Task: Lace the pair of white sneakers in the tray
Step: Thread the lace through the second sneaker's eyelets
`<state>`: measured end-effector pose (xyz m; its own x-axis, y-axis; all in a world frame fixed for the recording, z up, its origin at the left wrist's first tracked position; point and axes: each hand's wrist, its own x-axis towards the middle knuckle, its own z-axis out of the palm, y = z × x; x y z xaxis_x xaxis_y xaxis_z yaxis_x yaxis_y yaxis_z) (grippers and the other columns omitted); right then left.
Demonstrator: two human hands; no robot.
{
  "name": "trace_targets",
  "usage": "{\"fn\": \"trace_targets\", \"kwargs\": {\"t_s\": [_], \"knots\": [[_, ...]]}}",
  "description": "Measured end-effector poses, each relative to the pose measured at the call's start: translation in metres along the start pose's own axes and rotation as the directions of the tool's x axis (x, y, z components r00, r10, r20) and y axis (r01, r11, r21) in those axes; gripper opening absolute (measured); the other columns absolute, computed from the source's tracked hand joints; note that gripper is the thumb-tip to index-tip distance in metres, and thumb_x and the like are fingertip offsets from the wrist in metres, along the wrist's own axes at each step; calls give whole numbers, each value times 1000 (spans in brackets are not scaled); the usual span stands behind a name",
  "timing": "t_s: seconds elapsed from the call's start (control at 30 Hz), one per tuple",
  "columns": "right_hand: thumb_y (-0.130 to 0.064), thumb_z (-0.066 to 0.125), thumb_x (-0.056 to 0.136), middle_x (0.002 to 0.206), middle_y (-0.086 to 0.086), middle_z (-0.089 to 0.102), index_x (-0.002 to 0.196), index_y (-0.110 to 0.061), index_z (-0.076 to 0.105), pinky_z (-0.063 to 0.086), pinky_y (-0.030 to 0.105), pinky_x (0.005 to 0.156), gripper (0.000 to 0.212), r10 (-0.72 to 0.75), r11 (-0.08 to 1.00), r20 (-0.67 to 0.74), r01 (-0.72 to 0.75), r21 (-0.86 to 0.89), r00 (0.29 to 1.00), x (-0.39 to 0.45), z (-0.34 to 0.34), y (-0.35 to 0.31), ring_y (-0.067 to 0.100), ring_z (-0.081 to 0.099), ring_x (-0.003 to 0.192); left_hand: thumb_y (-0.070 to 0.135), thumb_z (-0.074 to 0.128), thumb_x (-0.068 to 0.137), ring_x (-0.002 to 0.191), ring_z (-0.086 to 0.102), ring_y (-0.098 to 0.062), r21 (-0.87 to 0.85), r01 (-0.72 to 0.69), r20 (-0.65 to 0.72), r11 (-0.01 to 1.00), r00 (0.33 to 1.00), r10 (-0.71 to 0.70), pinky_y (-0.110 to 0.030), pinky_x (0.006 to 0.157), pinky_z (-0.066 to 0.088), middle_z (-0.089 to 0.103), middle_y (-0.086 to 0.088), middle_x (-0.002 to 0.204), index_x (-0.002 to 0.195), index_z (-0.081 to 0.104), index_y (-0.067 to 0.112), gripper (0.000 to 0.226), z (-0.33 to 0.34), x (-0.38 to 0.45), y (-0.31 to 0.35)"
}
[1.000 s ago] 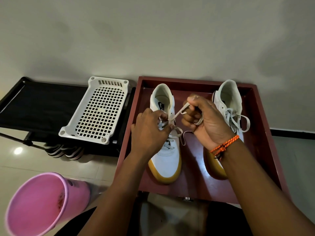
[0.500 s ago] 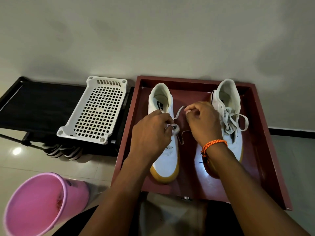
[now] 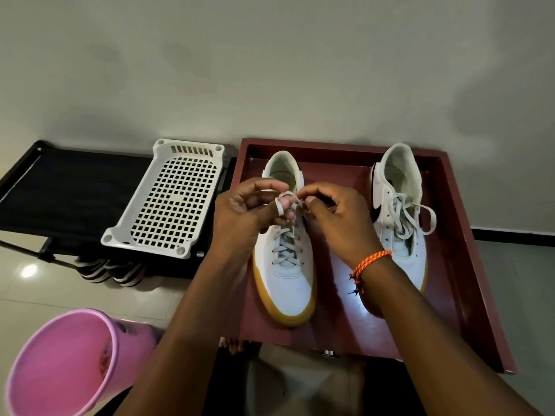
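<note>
Since half a second earlier both hands rose toward the tongue | left hand (image 3: 246,211) and right hand (image 3: 333,217) pinched the pale flat lace (image 3: 280,203) of the left white gum-soled sneaker (image 3: 285,274), mid-frame | step: tying the bow | next: likely pull the loops snug

Both forearms are bare, no sleeves showing, and the only thing worn is a braided orange thread bracelet (image 3: 371,261) on the right wrist, with a little knot and dark loose ends dangling.
</note>
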<state>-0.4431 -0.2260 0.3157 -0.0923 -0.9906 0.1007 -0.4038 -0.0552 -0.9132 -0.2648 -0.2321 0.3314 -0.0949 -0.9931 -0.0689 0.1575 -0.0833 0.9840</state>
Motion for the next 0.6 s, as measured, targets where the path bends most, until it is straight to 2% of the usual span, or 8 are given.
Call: {"fn": "trace_targets", "kwargs": {"t_s": [0.07, 0.13, 0.2, 0.27, 0.37, 0.5, 0.6], "knots": [[6, 54, 98, 92, -5, 78, 109, -16, 79, 55, 25, 66, 35, 34, 992, 68, -42, 121, 997, -1, 1, -3, 9, 71, 73, -9, 73, 91, 80, 75, -32, -78, 18, 14, 997, 1000, -17, -39, 77, 61, 78, -21, 95, 111, 74, 1, 23, -4, -1, 3], [12, 51, 97, 89, 1, 78, 116, -13, 76, 48, 17, 53, 41, 66, 970, 164, -102, 220, 984, -3, 1, -7, 15, 65, 56, -17, 61, 91, 80, 75, -30, -180, 35, 23, 983, 999, -31, -37, 78, 62, 75, -16, 90, 109, 73, 3, 29, -9, -1, 7], [15, 49, 95, 90, 5, 77, 121, -12, 73, 43, 13, 48, 45, 78, 956, 220, -136, 259, 972, -4, 1, -10, 20, 63, 52, -18, 51, 93, 80, 73, -28, -261, 39, 18, 965, 999, -35, -34, 78, 62, 70, -12, 84, 107, 72, 3, 33, -14, -1, 12], [13, 54, 95, 91, 7, 77, 124, -13, 71, 46, 16, 49, 42, 69, 951, 256, -141, 276, 964, -5, 3, -9, 23, 64, 55, -15, 52, 95, 77, 72, -26, -312, 31, -13, 950, 999, -37, -33, 78, 62, 69, -10, 82, 110, 71, 3, 31, -18, 0, 16], [3, 67, 96, 90, 8, 76, 113, -13, 74, 52, 27, 56, 24, 33, 968, 299, -105, 230, 954, -4, 1, -7, 24, 64, 60, -13, 55, 95, 75, 71, -25, -349, 8, -86, 937, 995, -40, -33, 78, 61, 70, -11, 87, 116, 71, 1, 30, -24, 2, 20], [11, 58, 97, 80, 18, 72, 97, 8, 70, 38, 13, 42, 12, 125, 952, 423, -228, 202, 897, -2, -20, -14, 3, 57, 46, -14, 57, 91, 75, 68, -25, -433, -19, -144, 901, 988, -48, -31, 78, 60, 70, -12, 88, 110, 73, 3, 29, -28, 3, 22], [6, 53, 98, 80, 17, 76, 88, 7, 70, 32, 18, 38, 20, 232, 959, 515, -282, 18, 825, 1, -41, -7, 15, 48, 41, -7, 64, 85, 79, 69, -24, -517, -38, -166, 855, 985, -57, -32, 84, 60, 71, -11, 91, 109, 73, 4, 27, -34, 4, 25]]}}
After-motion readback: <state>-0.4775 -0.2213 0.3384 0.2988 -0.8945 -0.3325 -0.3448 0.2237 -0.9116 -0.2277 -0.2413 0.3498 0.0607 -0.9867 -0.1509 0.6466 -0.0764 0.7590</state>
